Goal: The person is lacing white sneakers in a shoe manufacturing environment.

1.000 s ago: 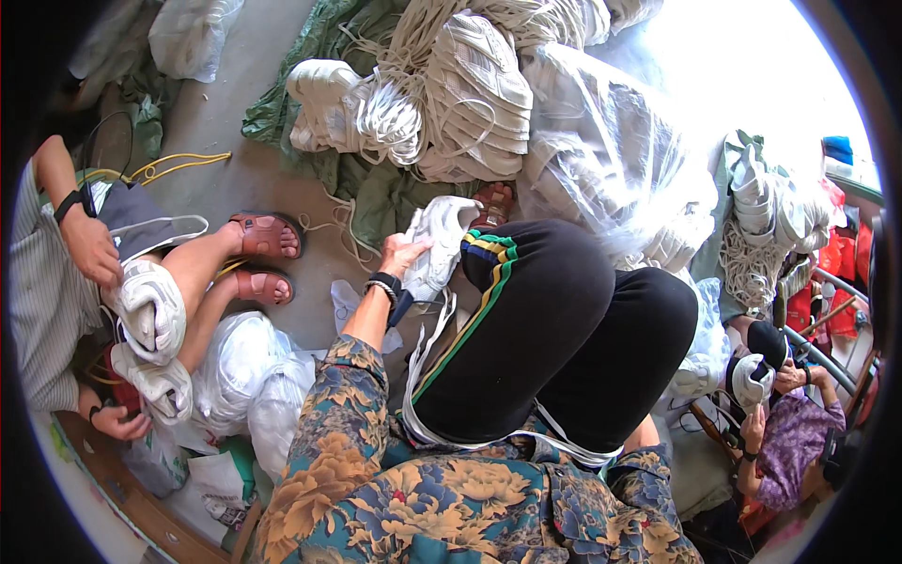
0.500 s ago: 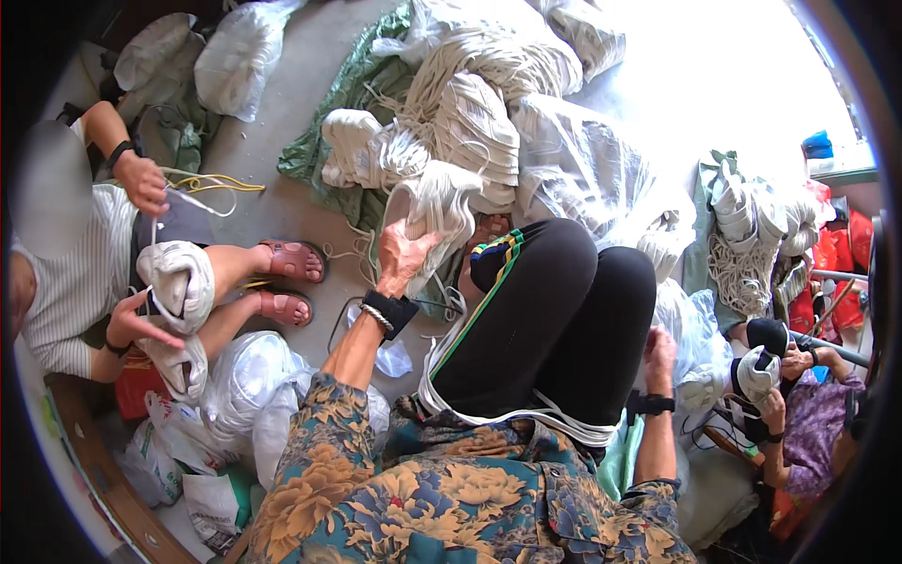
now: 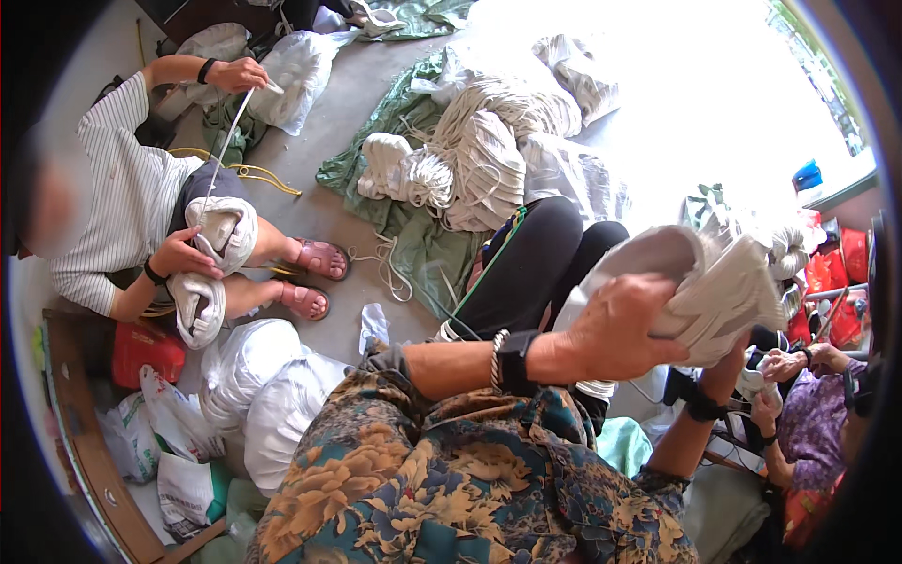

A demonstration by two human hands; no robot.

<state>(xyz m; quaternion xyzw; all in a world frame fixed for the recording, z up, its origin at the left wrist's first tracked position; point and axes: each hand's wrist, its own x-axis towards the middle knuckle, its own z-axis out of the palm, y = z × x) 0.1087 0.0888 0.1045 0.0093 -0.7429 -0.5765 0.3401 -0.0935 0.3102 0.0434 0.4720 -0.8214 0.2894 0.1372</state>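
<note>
White shoe uppers [image 3: 723, 301] are held up over the right side of my lap. My left hand [image 3: 615, 324] is closed on them, its fingers wrapped over the near side by a round grey-white opening. Just below, my right hand [image 3: 722, 371] reaches up against their underside; its fingers are hidden behind them. White laces [image 3: 599, 388] show on my lap beneath my left hand, partly covered by my arms.
A pile of white shoe uppers [image 3: 489, 169] lies ahead on green sheeting [image 3: 427, 258]. A co-worker at left pulls a lace through a white upper [image 3: 223, 230]; another works at far right. White plastic bags [image 3: 291, 404] stand at my left, near a wooden edge [image 3: 89, 437].
My left hand has carried the white shoe uppers from the front left across to my right side. My right hand has risen from beside my thigh to meet them. The view has shifted.
</note>
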